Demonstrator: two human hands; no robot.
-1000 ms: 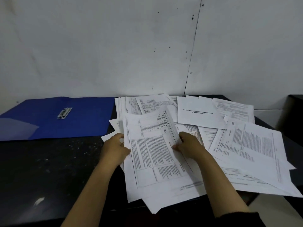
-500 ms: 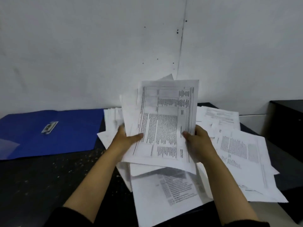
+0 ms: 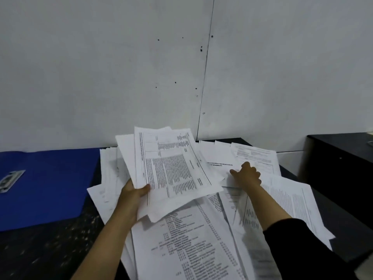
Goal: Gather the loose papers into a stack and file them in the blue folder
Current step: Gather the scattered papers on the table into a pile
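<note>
Left grip grasping paper stack (print blurred), right grip on loose papers, cannot tell if clenched

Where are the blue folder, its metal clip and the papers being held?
blue folder (image 3: 50, 184): head view, its bare blue inside.
metal clip (image 3: 11, 181): head view, middle of the silver bar.
held papers (image 3: 171, 168): head view, top printed sheet.

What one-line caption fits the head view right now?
Left hand holds a lifted sheaf of papers while the right hand reaches over loose sheets; blue folder lies open.
</note>
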